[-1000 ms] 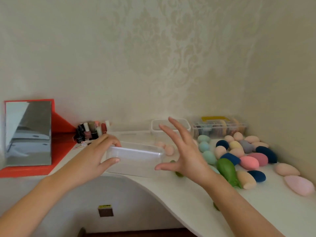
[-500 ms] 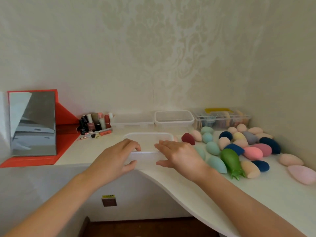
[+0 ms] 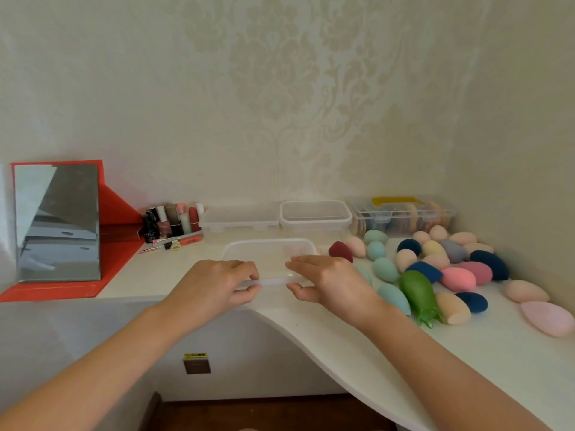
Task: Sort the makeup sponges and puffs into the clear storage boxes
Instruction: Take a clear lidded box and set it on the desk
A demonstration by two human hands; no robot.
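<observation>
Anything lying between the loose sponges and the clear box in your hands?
Nothing visible: the dark red sponge lies beside the clear box; only the right hand, gripping its near rim, sits between.

Damask wallpaper point(image 3: 311, 88), white curved counter point(image 3: 466, 353), dark wooden floor point(image 3: 264, 412)

One head-worn wide-angle view. It looked forward and down from above the forearms, faced the wall point(image 3: 280, 104) corner, close to the counter point(image 3: 466, 353). Left hand point(image 3: 214, 284) and right hand point(image 3: 329, 278), both pinching the clear box point(image 3: 267, 243), sat mid-frame; counter ran off the right edge.
</observation>
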